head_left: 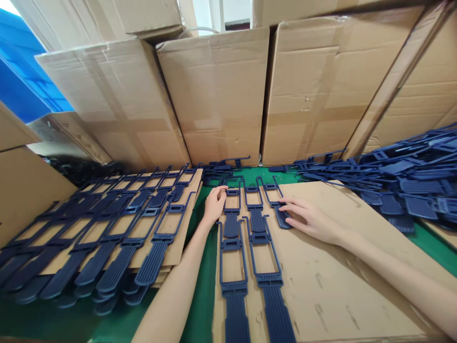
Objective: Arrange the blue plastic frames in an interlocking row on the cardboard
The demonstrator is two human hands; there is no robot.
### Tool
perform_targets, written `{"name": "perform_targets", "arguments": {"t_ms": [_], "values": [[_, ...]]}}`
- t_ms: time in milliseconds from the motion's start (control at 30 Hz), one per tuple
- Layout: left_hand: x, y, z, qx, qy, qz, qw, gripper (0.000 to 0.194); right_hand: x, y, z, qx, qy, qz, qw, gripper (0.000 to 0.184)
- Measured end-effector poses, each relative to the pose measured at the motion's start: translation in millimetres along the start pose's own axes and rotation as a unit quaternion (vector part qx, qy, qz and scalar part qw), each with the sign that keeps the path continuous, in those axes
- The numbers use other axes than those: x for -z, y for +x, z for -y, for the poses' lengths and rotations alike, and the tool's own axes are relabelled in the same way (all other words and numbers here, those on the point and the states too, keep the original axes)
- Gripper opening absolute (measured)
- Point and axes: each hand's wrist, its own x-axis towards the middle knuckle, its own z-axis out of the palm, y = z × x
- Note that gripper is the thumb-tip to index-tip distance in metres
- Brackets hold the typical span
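Dark blue plastic pieces, each a rectangular wire-like frame with a ribbed flat tongue, lie in two rows on a cardboard sheet (307, 286). My left hand (215, 205) is at the upper left corner of the sheet, beside the frame of the back-left piece (233, 202). Its fingers are bent close together, and whatever they pinch is hidden. With fingers apart, my right hand (310, 220) touches the ribbed tongue of the third back-row piece (282, 216). In front lie two more pieces, a left one (233, 267) and a right one (266, 257).
On the left, stacked cardboard sheets (187, 224) carry rows of the same pieces. A loose heap of blue pieces (410, 176) lies at the right, with more along the back. Large cardboard boxes (217, 95) wall off the far side of the green table (200, 286).
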Motion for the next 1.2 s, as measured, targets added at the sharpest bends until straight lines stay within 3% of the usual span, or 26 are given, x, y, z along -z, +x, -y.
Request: {"name": "perform_targets", "arguments": {"t_ms": [300, 433, 567, 667, 733, 833, 1000, 1200], "values": [[1.3, 0, -3, 0.006, -0.003, -0.005, 1.0, 0.025, 9, 2, 6, -0.003, -0.016, 0.014, 1.0, 0.024], [1.0, 2, -1, 0.012, -0.011, -0.012, 1.0, 0.026, 26, 10, -4, -0.004, -0.067, -0.001, 0.998, 0.027], [-0.3, 4, -1, 0.036, -0.019, -0.027, 0.999, 0.031, 60, 16, -42, -0.09, -0.204, -0.026, 0.975, 0.029], [-1.0, 5, -2, 0.044, -0.023, -0.031, 0.998, 0.03, 83, 11, -80, -0.2, -0.346, 0.029, 0.916, 0.031], [-1.4, 5, -2, 0.045, -0.023, -0.034, 0.998, 0.029, 91, 3, -102, -0.241, -0.378, 0.038, 0.893, 0.029], [-2.2, 6, -2, 0.047, -0.02, -0.04, 0.998, 0.027, 91, -10, -123, -0.262, -0.397, 0.047, 0.878, 0.026], [-3.8, 6, -3, 0.043, -0.017, -0.045, 0.998, 0.022, 78, -20, -132, -0.246, -0.391, 0.031, 0.886, 0.023], [-5.3, 6, -2, 0.042, -0.015, -0.05, 0.998, 0.021, 83, 1, -126, -0.238, -0.323, -0.083, 0.912, 0.035]]}}
